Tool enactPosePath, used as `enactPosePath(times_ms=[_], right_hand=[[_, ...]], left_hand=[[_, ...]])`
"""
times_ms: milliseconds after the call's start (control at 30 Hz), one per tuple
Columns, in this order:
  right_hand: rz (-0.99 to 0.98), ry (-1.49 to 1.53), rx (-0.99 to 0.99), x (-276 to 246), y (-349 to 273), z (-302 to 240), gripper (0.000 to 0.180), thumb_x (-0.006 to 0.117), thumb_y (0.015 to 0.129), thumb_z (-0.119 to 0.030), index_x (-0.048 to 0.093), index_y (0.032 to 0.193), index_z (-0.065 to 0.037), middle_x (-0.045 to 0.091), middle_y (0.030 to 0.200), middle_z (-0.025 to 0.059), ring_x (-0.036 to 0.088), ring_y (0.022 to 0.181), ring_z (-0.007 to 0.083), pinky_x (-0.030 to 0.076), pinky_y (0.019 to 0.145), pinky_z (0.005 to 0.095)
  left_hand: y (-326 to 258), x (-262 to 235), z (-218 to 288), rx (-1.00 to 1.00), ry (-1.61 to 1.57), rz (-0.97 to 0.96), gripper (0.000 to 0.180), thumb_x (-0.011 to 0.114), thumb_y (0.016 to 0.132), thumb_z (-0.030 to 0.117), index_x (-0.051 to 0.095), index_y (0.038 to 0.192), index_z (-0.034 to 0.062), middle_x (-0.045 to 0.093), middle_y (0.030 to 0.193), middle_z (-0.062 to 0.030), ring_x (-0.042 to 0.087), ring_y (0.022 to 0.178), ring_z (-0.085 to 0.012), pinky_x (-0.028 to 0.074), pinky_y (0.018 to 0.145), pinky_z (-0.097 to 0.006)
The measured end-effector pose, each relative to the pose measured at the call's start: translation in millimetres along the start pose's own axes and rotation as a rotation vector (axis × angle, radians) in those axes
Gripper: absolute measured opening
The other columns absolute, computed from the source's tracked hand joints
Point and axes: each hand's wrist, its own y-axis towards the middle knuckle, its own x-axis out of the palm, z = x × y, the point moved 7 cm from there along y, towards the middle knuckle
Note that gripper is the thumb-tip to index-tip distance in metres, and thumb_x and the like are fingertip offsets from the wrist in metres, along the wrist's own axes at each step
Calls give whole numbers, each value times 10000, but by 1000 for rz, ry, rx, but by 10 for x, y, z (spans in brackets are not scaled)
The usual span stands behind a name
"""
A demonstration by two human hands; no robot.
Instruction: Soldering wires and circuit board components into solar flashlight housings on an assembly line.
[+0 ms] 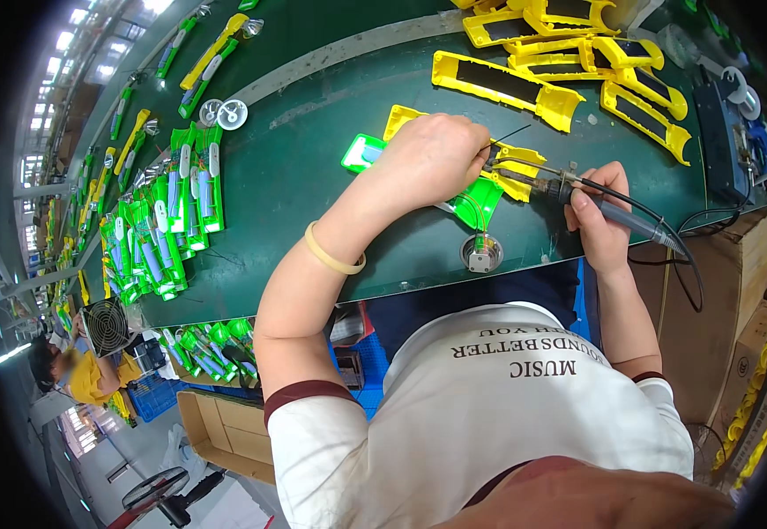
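My right hand [599, 212] grips the grey handle of a soldering iron [628, 220], which has a thin feed tube along its shaft. Its tip points left, toward my left hand [441, 159], whose fingers are pinched together. A thin dark wire [511, 136] sticks out from those fingertips. Beneath lie a yellow plastic shell [521, 183] and a green plastic shell [480, 203], partly hidden by my left hand. Wires run from the green shell to a round lamp reflector [480, 254] near the table's front edge. Where the iron's tip touches is hidden.
Several yellow shells [511, 88] are heaped at the far right. On the left lies a pile of green torch parts [159, 225], with two clear reflectors [232, 114] behind. A dark soldering station [720, 132] stands at the right edge. A person in yellow [93, 379] sits far left.
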Motion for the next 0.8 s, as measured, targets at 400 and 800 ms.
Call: enactPosePath(times_ms=[400,800], right_hand=[[240,227,-120,-160,21,-47,161,500,901,-184,394,937,-69,509,698,90,447,483,118,360,429,215],[-18,124,24,275,291,-49,239,519,907,-161,318,944,-38,545,903,125,623,820,155,538,682,273]], left_hand=[[0,-64,-83,15,-2,4,103,553,748,117,564,732,16,587,732,-144,573,722,-331,455,632,-417],[-154,-27,22,-39,23,-9,105,596,749,144,593,752,39,602,754,-150,590,733,-329,472,651,-408]])
